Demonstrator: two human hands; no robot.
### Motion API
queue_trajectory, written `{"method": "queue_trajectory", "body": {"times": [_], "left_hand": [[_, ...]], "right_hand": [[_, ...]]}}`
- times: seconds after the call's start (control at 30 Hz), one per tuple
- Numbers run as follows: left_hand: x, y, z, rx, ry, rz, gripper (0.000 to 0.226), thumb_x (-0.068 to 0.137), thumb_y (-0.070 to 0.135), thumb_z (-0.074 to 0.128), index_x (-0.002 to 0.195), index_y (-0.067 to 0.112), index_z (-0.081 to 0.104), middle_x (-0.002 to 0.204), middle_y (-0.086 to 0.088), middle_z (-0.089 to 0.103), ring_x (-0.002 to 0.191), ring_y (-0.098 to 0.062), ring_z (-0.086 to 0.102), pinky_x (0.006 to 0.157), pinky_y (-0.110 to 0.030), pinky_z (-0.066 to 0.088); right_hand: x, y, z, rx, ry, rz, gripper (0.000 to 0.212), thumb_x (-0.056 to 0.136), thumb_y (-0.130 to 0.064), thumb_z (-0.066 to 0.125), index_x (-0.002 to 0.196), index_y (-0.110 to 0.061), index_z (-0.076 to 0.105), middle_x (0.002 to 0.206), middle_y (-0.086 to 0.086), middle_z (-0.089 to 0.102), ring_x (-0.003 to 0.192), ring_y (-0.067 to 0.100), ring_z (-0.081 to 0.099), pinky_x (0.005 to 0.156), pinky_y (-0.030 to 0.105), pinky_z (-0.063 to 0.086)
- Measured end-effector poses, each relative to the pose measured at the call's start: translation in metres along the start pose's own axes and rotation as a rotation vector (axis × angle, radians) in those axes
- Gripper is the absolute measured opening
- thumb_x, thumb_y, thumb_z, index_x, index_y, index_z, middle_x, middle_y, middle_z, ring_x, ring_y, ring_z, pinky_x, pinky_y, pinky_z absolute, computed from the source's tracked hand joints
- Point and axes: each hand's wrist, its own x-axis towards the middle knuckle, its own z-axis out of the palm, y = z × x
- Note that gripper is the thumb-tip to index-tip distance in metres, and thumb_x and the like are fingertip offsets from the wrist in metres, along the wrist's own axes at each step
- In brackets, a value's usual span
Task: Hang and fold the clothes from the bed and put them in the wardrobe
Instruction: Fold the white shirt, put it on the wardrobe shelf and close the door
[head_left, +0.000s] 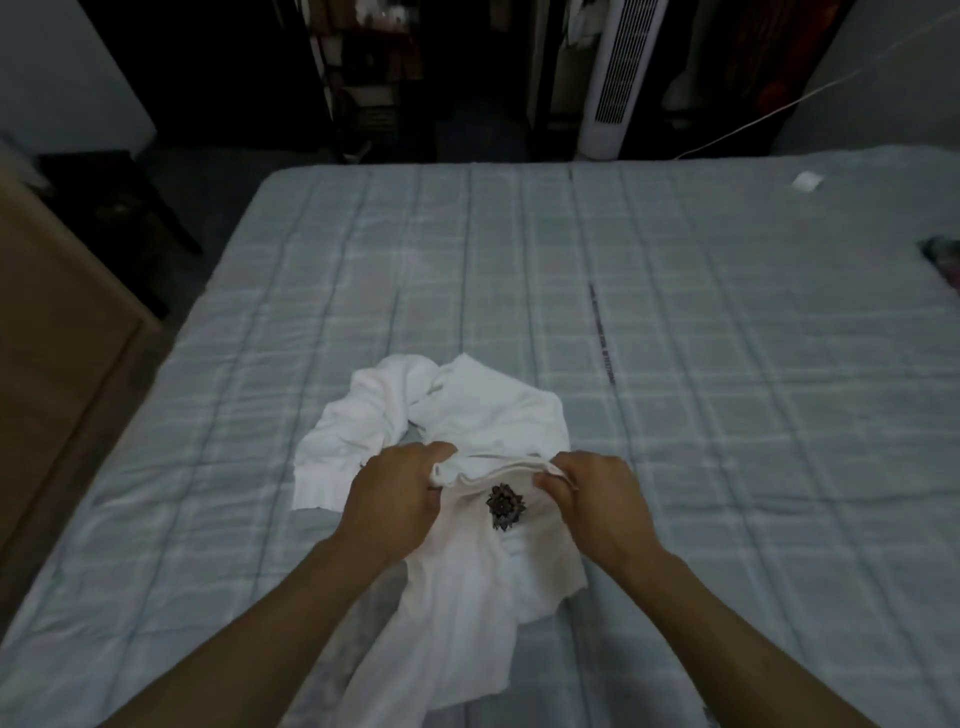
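A crumpled white shirt (467, 415) with a small dark print (505, 506) lies on the near middle of the bed (727, 364), which has a pale blue checked cover. My left hand (395, 499) grips a folded edge of the shirt at its left. My right hand (597, 499) pinches the same edge at its right. The edge is stretched between both hands, just above the print. The shirt's lower part trails toward me between my forearms.
A small white item (807, 182) lies at the bed's far right, and a dark garment (943, 260) shows at the right edge. A white tower fan (615, 78) stands behind the bed beside dark shelving. A wooden surface (57, 332) lies on the left.
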Motion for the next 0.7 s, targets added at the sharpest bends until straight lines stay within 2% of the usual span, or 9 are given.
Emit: {"method": "queue_trajectory", "body": {"times": [0.1, 0.17, 0.3, 0.37, 0.43, 0.5, 0.57, 0.63, 0.7], "left_hand": [[-0.027, 0.047, -0.048, -0.063, 0.021, 0.029, 0.015, 0.080, 0.019, 0.045, 0.079, 0.031, 0.054, 0.073, 0.006, 0.064, 0.069, -0.021, 0.061, 0.062, -0.039, 0.051], [-0.048, 0.075, -0.079, -0.095, 0.058, 0.045, 0.018, 0.083, 0.019, 0.047, 0.081, 0.023, 0.064, 0.076, 0.007, 0.068, 0.071, -0.016, 0.063, 0.064, -0.040, 0.053], [-0.099, 0.134, -0.140, -0.123, 0.152, 0.053, 0.024, 0.086, 0.016, 0.050, 0.086, 0.029, 0.071, 0.078, 0.015, 0.068, 0.072, -0.003, 0.061, 0.064, -0.026, 0.047], [-0.123, 0.163, -0.168, -0.083, 0.182, 0.071, 0.022, 0.083, 0.017, 0.048, 0.082, 0.026, 0.067, 0.073, 0.011, 0.066, 0.069, -0.008, 0.059, 0.061, -0.033, 0.047], [-0.149, 0.190, -0.195, -0.092, 0.200, 0.101, 0.021, 0.081, 0.014, 0.049, 0.083, 0.022, 0.068, 0.072, 0.007, 0.067, 0.068, -0.014, 0.062, 0.063, -0.039, 0.050], [-0.175, 0.215, -0.220, -0.107, 0.223, 0.140, 0.023, 0.080, 0.014, 0.050, 0.084, 0.020, 0.072, 0.073, 0.007, 0.070, 0.068, -0.012, 0.064, 0.064, -0.038, 0.050], [-0.207, 0.242, -0.240, -0.102, 0.264, 0.201, 0.025, 0.082, 0.014, 0.052, 0.089, 0.024, 0.074, 0.077, 0.010, 0.072, 0.072, -0.007, 0.065, 0.067, -0.033, 0.050], [-0.238, 0.264, -0.254, -0.142, 0.279, 0.243, 0.022, 0.084, 0.016, 0.056, 0.091, 0.026, 0.075, 0.081, 0.010, 0.072, 0.076, -0.009, 0.067, 0.070, -0.033, 0.051], [-0.267, 0.282, -0.265, -0.148, 0.313, 0.270, 0.017, 0.086, 0.017, 0.059, 0.092, 0.024, 0.073, 0.083, 0.008, 0.073, 0.079, -0.012, 0.068, 0.073, -0.038, 0.052]], "right_hand": [[-0.030, -0.032, -0.053, 0.155, 0.086, -0.039, 0.045, 0.090, -0.020, 0.066, 0.055, -0.031, 0.040, 0.049, -0.013, 0.041, 0.048, 0.005, 0.044, 0.051, 0.024, 0.029], [-0.051, -0.056, -0.088, 0.180, 0.134, -0.095, 0.045, 0.089, -0.019, 0.065, 0.056, -0.036, 0.040, 0.048, -0.015, 0.041, 0.048, 0.003, 0.046, 0.051, 0.016, 0.028], [-0.102, -0.104, -0.155, 0.200, 0.215, -0.182, 0.028, 0.088, -0.025, 0.064, 0.064, -0.033, 0.052, 0.050, -0.019, 0.046, 0.052, 0.000, 0.047, 0.055, 0.017, 0.034], [-0.128, -0.125, -0.186, 0.222, 0.253, -0.227, 0.029, 0.089, -0.021, 0.066, 0.064, -0.032, 0.055, 0.052, -0.019, 0.050, 0.055, -0.002, 0.052, 0.055, 0.013, 0.034], [-0.159, -0.146, -0.215, 0.262, 0.270, -0.247, 0.026, 0.090, -0.020, 0.066, 0.064, -0.024, 0.062, 0.055, -0.012, 0.055, 0.057, 0.006, 0.055, 0.054, 0.018, 0.038], [-0.190, -0.165, -0.239, 0.305, 0.290, -0.267, 0.024, 0.092, -0.019, 0.064, 0.069, -0.013, 0.066, 0.058, -0.001, 0.058, 0.058, 0.014, 0.055, 0.055, 0.024, 0.041], [-0.226, -0.181, -0.260, 0.344, 0.292, -0.280, 0.028, 0.093, -0.018, 0.063, 0.067, -0.007, 0.063, 0.056, 0.004, 0.056, 0.055, 0.017, 0.051, 0.053, 0.023, 0.039], [-0.260, -0.192, -0.277, 0.374, 0.284, -0.284, 0.035, 0.093, -0.019, 0.063, 0.061, -0.007, 0.057, 0.051, 0.000, 0.047, 0.049, 0.010, 0.043, 0.050, 0.017, 0.033], [-0.290, -0.204, -0.291, 0.386, 0.281, -0.273, 0.038, 0.093, -0.021, 0.063, 0.060, -0.004, 0.055, 0.050, 0.004, 0.044, 0.048, 0.006, 0.040, 0.049, 0.018, 0.031]]}}
